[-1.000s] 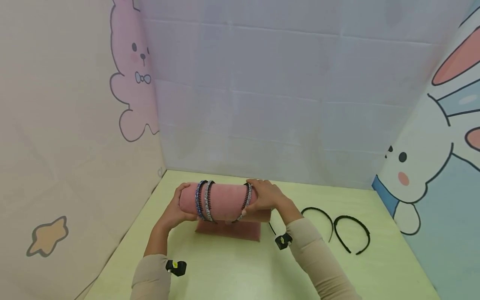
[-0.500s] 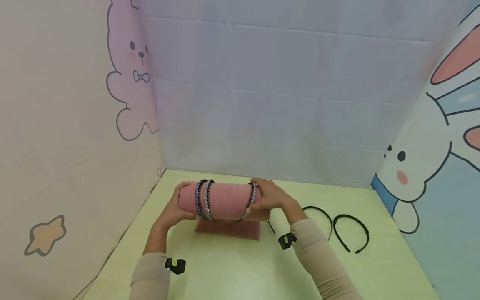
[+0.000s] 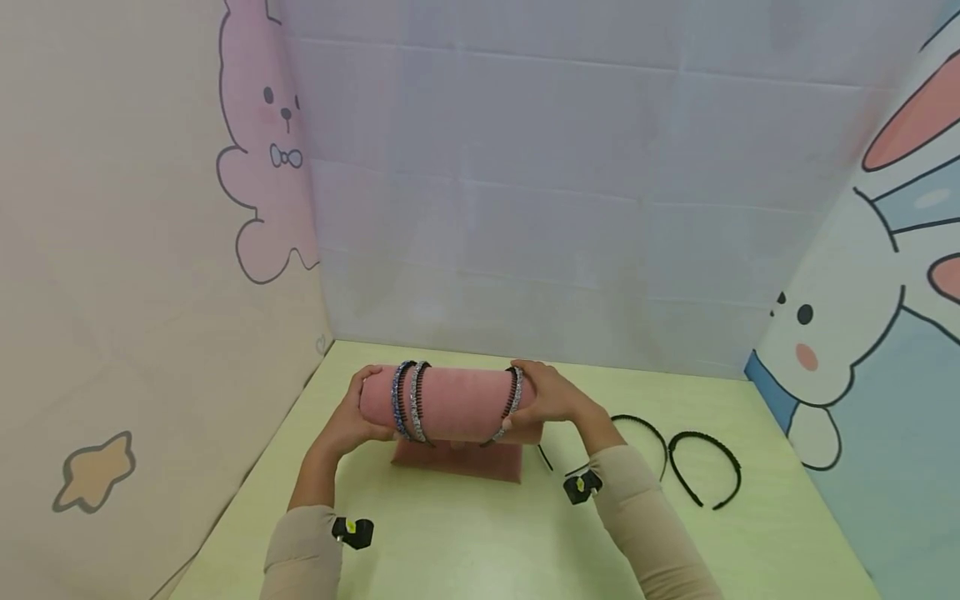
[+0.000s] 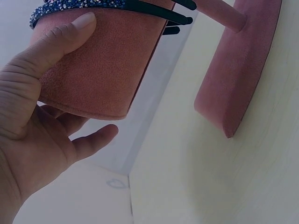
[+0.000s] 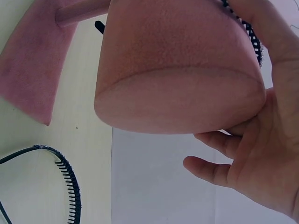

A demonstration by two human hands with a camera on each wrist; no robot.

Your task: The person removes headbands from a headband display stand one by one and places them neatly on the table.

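The right hand (image 3: 551, 398) has slid a silver-studded headband (image 3: 512, 404) rightward along the pink velvet roll (image 3: 457, 402): a second ago it sat a little in from the roll's right end, half a second ago it was further right, and now it rides almost at the end, just left of the knuckles. The left hand (image 3: 352, 417) has not shifted; it cups the roll's left end, thumb laid along the near side by the blue headband (image 3: 396, 400) and fingers curled loosely behind. So the roll is being steadied at one end while a band is spaced away from the two at the left, the blue one and a silver headband (image 3: 415, 402) touching it. The right hand wraps the roll's right end, its thumb (image 5: 268, 35) pressing on the toothed band; the other fingers hang half curled past the end face, gripping nothing that shows.

The roll stands on a post above its pink base (image 3: 456, 461), near the middle of the green tabletop (image 3: 465, 542). Two black headbands (image 3: 705, 467) lie flat to the right, well apart from the stand, untouched.

Hard to read: the right hand covers the far half of the moved band, so whether it sits square on the roll I cannot tell. The left wrist view cuts off the blue band and shows only the base's edge. A dark strip on the tabletop just right of the base is partly hidden by the right sleeve
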